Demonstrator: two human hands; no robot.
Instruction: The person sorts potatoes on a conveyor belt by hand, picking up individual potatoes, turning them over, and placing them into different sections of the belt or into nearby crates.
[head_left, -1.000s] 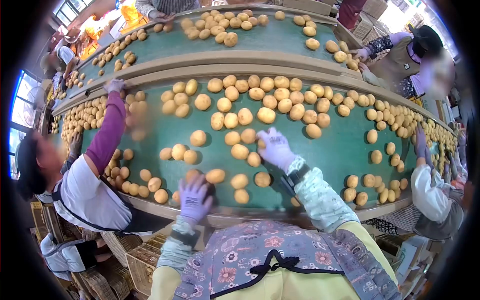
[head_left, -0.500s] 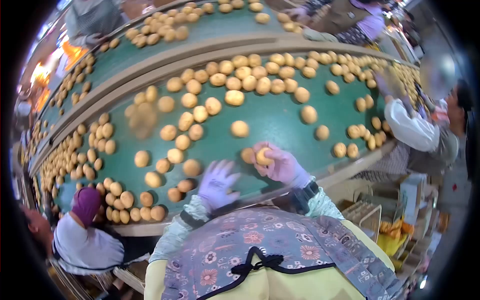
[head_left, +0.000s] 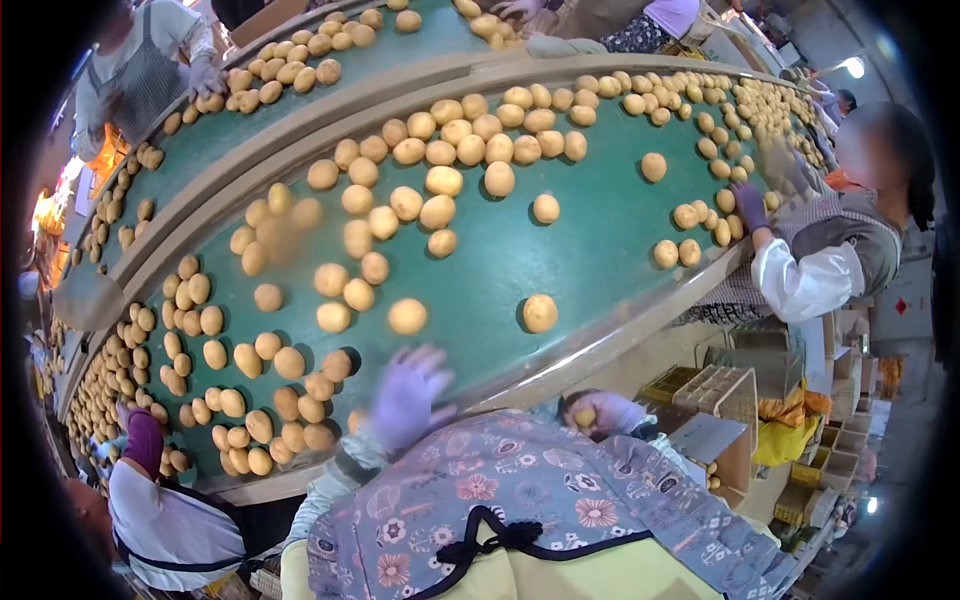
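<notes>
A potato (head_left: pixel 583 417) is gripped in the fingers of the right hand (head_left: pixel 603 412), off the belt (head_left: pixel 600 260) and just below its near edge. The left hand (head_left: pixel 408 395), blurred, hovers with fingers spread open over that edge, near loose potatoes (head_left: pixel 337 365).

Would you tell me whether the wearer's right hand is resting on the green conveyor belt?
No, the right hand holds a potato below the near edge of the conveyor belt, off its surface.
</notes>
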